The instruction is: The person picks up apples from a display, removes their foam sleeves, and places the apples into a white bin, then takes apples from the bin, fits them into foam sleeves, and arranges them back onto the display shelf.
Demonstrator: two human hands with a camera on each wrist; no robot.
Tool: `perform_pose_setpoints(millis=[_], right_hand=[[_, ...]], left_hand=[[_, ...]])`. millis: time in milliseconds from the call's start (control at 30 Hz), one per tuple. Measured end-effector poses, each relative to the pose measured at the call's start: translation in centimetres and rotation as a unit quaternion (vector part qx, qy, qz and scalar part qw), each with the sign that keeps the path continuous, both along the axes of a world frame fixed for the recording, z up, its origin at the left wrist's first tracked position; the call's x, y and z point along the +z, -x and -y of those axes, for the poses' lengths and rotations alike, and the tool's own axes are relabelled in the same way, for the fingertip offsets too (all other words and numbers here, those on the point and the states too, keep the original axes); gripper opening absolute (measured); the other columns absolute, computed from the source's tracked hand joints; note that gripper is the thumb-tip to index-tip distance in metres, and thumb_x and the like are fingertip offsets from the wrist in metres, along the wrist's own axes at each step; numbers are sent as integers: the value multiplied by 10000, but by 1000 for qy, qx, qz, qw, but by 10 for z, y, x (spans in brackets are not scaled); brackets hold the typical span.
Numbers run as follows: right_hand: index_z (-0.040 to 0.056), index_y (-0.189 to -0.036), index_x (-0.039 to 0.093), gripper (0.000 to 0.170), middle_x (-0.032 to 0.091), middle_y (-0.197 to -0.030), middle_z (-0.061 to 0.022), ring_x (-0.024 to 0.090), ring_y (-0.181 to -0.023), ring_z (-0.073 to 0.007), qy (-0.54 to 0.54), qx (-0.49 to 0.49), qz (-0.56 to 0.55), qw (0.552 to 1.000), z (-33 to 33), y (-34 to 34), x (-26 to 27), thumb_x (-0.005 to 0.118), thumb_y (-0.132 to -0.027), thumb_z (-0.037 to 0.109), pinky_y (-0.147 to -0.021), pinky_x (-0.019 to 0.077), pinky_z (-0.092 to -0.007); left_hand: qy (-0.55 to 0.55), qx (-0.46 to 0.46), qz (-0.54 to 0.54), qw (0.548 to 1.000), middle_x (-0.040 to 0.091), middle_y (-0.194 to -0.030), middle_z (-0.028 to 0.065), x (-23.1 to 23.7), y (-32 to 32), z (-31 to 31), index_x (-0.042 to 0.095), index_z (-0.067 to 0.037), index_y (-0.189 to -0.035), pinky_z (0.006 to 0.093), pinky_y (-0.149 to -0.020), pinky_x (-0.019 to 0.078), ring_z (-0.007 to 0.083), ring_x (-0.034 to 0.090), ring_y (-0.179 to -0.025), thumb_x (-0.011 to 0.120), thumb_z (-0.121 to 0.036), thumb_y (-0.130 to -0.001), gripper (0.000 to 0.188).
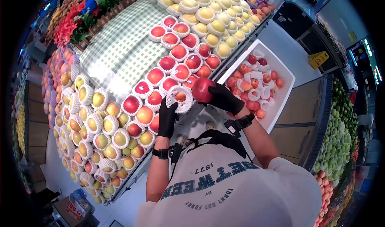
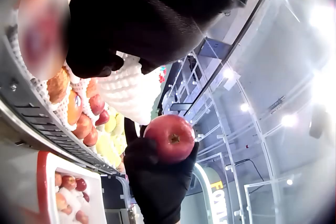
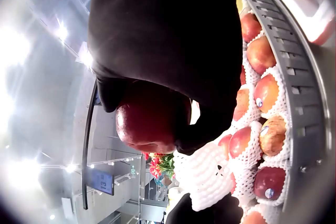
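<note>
A dark red apple [image 1: 203, 90] is gripped in my gloved right hand [image 1: 226, 99], bare of any net; the right wrist view shows the apple [image 3: 149, 121] under the curled fingers. Just left of it, my gloved left hand [image 1: 167, 117] pinches a white foam net [image 1: 180, 98] by its edge. In the left wrist view the net [image 2: 134, 92] hangs from the left fingers, beside the apple [image 2: 170, 139] in the other hand. Net and apple are apart. Rows of red apples in foam nets [image 1: 180, 71] lie just beyond both hands.
At the right stands a white foam box [image 1: 280, 102] holding loose apples and nets. Yellow fruit [image 1: 217, 26] fills the upper rack, yellow-red apples [image 1: 93, 123] the lower left. A green checked cloth [image 1: 124, 46] covers the back of the display. A metal rail edges the rack.
</note>
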State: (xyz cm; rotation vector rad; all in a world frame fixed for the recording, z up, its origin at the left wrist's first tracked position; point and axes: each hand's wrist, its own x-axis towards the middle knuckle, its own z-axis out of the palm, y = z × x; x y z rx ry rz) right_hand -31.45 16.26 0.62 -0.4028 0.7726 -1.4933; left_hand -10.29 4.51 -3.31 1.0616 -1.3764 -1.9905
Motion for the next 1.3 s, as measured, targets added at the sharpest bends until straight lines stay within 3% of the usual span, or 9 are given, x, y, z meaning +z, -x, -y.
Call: perform_pose_setpoints(millis=[67, 400, 567, 633, 767, 900, 933, 1033, 1300], right_hand=[[-11, -1180, 508, 521, 638, -976, -126, 661, -784, -232, -33, 20, -33, 999, -8, 17, -19, 717, -834, 317, -657, 547, -325], [36, -1120, 558, 512, 615, -893, -48, 611, -713, -129, -148, 7, -149, 978, -56, 81, -47, 695, -825, 431, -586, 511, -265], [39, -1075, 573, 469, 610, -864, -48, 606, -624, -135, -180, -58, -124, 974, -101, 135, -59, 720, -814, 400, -567, 514, -261], [50, -1157, 551, 488, 609, -961, -40, 614, -760, -115, -209, -84, -138, 964, -131, 164, -75, 704, -837, 385, -593, 523, -240], [66, -1189, 545, 553, 612, -986, -34, 612, -770, -120, -287, -177, -176, 925, -184, 225, -105, 759, -786, 378, -586, 528, -259], [-10, -1165, 512, 714, 632, -1043, -119, 651, -890, -203, -367, -301, -363, 802, -230, 285, -141, 839, -656, 369, -721, 559, -309], [-16, -1167, 498, 782, 635, -1066, -162, 653, -940, -257, -354, -324, -516, 710, -247, 313, -191, 850, -607, 402, -796, 542, -343], [-12, -1210, 441, 873, 634, -1088, -226, 634, -1003, -353, -520, -262, -530, 616, -259, 354, -182, 823, -580, 455, -830, 529, -397], [-20, -1403, 292, 1056, 585, -1237, -209, 599, -1120, -307, -639, -125, -515, 558, -260, 409, -240, 807, -593, 418, -931, 503, -372]], left_hand=[[35, -28, 36, 998, 604, -1038, 52, 4, 21, -6, 486, -48, -1262, 225, -460, 415, 122, 578, -676, 605, -143, -839, 450], [-51, -234, 22, 971, 640, -948, 44, 7, 107, -43, 457, -46, -1335, 231, -586, 452, 98, 580, -703, 562, -138, -899, 459], [-109, -200, 63, 972, 656, -1012, 100, 7, 128, -52, 352, -55, -1421, 244, -624, 467, 126, 593, -729, 524, -131, -918, 537], [-110, -186, 74, 974, 654, -1009, 111, 1, 131, -57, 356, -53, -1418, 244, -624, 468, 129, 590, -723, 519, -136, -921, 529], [-105, -179, 84, 974, 646, -1011, 120, -4, 133, -62, 385, -41, -1392, 237, -627, 471, 124, 577, -711, 502, -165, -943, 481], [-101, -167, 122, 973, 641, -1001, 102, -2, 137, -71, 422, -58, -1371, 222, -644, 469, 117, 582, -744, 499, -201, -956, 446], [-118, -152, 121, 974, 653, -995, 90, -3, 138, -73, 471, -77, -1334, 225, -654, 478, 105, 588, -721, 552, -166, -908, 442], [-113, -156, 117, 974, 650, -995, 90, -8, 137, -76, 491, -78, -1319, 226, -658, 480, 108, 590, -728, 550, -170, -913, 420], [-117, -161, 119, 973, 649, -986, 85, -3, 145, -89, 481, -55, -1332, 230, -665, 478, 119, 607, -767, 517, -167, -932, 417]])
